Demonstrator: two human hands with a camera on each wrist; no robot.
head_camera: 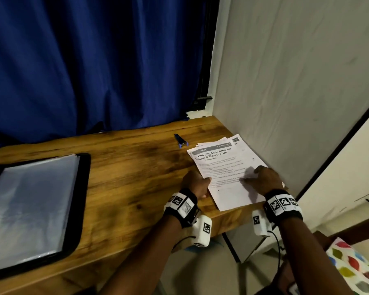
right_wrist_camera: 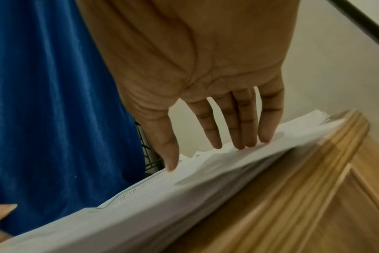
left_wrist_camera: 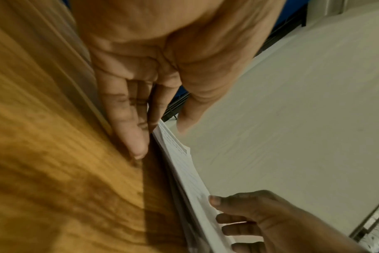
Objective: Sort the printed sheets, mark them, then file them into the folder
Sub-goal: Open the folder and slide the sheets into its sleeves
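Observation:
A stack of printed sheets (head_camera: 224, 167) lies on the wooden desk (head_camera: 126, 171) at the right, close to the wall; its top page has a bold heading. My left hand (head_camera: 197, 182) rests on the desk against the stack's left edge, its fingers (left_wrist_camera: 128, 123) straight along the side of the stack (left_wrist_camera: 184, 171) and the thumb above it. My right hand (head_camera: 262, 177) lies on top of the stack, straight fingertips (right_wrist_camera: 238, 137) and thumb pressing the top sheet (right_wrist_camera: 184, 193). An open black folder (head_camera: 81, 199) with clear sleeves lies at the left.
A small blue pen-like item (head_camera: 181, 142) lies on the desk just behind the stack. A blue curtain (head_camera: 83, 60) hangs behind the desk and a pale wall (head_camera: 285, 81) bounds it on the right. The desk's front edge runs just below my wrists.

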